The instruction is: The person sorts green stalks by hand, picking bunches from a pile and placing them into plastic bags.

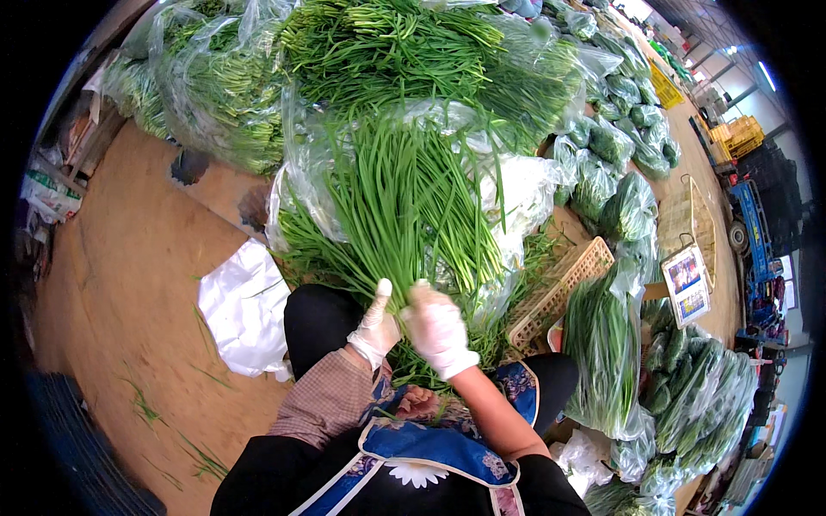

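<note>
A bunch of long green garlic chives [400, 193] fans out in front of me, its gathered end toward my lap. My left hand [375, 328], in a white glove, is closed round the left side of that end with its thumb pointing up. My right hand [437, 334], also white-gloved, curls closed at the same end from the right. Its fingertips are blurred and partly hidden. More loose chives [469, 249] lie on clear plastic under the bunch. Beyond them rises a large heap of chives [387, 52].
A tan plastic crate [561, 291] stands tilted at my right, beside bagged greens [602, 344]. Big clear bags of stalks [219, 95] sit far left. White sheeting [245, 310] lies by my left knee on the brown floor [129, 284], with scattered stalks. A hanging card [686, 284] and yellow crates [736, 138] are at right.
</note>
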Motion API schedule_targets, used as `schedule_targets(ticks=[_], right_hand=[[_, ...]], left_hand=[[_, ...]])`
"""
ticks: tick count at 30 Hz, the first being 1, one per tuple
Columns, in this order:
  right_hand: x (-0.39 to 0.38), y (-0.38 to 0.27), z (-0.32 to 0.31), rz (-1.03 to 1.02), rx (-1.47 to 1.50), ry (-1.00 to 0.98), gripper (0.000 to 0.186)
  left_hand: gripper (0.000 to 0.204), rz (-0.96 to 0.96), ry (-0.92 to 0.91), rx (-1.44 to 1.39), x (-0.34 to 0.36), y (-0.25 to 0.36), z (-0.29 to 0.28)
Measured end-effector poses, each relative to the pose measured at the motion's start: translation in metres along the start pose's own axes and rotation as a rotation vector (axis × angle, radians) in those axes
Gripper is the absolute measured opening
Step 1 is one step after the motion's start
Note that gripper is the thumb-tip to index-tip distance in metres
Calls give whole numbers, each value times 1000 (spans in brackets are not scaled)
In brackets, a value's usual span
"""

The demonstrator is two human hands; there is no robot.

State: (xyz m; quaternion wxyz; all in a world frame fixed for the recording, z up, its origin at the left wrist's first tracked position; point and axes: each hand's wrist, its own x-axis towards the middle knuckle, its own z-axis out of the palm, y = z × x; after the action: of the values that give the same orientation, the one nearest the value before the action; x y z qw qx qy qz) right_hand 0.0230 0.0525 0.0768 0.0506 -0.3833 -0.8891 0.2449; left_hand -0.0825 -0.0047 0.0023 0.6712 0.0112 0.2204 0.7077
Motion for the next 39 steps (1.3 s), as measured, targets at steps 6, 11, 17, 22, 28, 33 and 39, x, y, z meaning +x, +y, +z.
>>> schedule_targets(ticks=[6, 11, 17, 22, 28, 33, 39], right_hand=[[0, 8, -21, 131, 1000, -47, 23], [32, 42, -13, 151, 831, 313, 25], [85, 22, -25, -267, -137, 81, 32], [85, 20, -33, -273, -183, 172, 17], [17, 13, -31, 21, 964, 109, 20], [-20, -19, -46, -4, 1348, -17, 57], [-65, 53, -65, -100, 760, -381, 65]], left_hand=[[37, -135, 89, 148, -10, 15, -7], [40, -132, 136, 250, -10, 9, -6], [31, -113, 164, 267, -6, 6, 4], [45, -94, 113, 161, -5, 7, -2], [45, -137, 88, 96, 1, 1, -6], [26, -156, 176, 11, 8, -5, -32], [39, -49, 90, 15, -3, 15, 5]])
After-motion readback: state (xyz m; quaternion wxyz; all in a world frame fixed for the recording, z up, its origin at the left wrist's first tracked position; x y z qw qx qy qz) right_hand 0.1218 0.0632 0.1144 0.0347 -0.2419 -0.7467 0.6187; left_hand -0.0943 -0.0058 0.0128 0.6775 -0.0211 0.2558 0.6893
